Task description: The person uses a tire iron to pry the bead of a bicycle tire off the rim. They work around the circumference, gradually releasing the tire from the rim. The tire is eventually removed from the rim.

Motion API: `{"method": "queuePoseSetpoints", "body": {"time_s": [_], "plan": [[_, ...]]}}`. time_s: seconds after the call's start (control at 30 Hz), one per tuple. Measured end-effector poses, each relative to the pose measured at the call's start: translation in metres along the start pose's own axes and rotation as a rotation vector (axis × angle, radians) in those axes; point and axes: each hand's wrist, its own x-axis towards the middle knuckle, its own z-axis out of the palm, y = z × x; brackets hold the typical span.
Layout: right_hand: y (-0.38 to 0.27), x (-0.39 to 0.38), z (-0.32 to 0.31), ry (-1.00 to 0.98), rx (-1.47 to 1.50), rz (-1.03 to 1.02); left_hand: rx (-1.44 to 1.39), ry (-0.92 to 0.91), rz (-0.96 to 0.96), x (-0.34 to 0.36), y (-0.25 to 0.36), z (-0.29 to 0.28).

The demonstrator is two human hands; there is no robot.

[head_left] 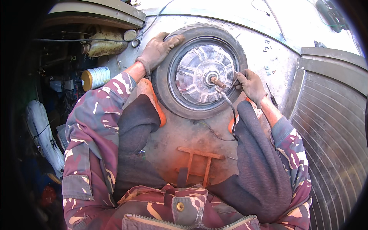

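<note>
A hub motor wheel (161, 86) with a black tyre lies between my feet, its round silver cover (188, 73) facing up. A copper-coloured axle (219, 82) sticks out from the middle, and a sleeved cable (229, 102) leads from beside it toward my right leg. My left hand (156, 51), in a brownish work glove, grips the tyre at its upper left. At the cover's right edge, my gloved right hand (251, 86) has thumb and fingers pinched together beside the rim. Whatever lies between those fingertips is too small to make out.
A screwdriver (272, 96) and several small bolts (269, 71) lie on the floor to the right, near a ribbed metal panel (329, 142). An orange metal frame (207, 161) sits between my legs. At left are a tin (96, 78) and a dirty bottle (107, 41).
</note>
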Motion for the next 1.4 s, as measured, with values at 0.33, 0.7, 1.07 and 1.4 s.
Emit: {"method": "queuePoseSetpoints", "body": {"time_s": [0.33,0.7,1.07,1.4], "plan": [[0.014,-0.013,-0.005,-0.11,-0.148,0.07,-0.026,-0.038,-0.02,0.002,0.0,-0.002],[-0.006,-0.018,0.001,-0.116,-0.764,0.013,-0.052,-0.082,-0.063,0.004,-0.005,0.002],[-0.013,-0.02,0.004,-0.109,-0.852,-0.013,-0.137,-0.085,-0.111,0.005,0.002,-0.004],[-0.033,0.006,0.003,-0.24,-0.786,0.145,-0.101,-0.084,-0.056,0.004,0.006,-0.011]]}}
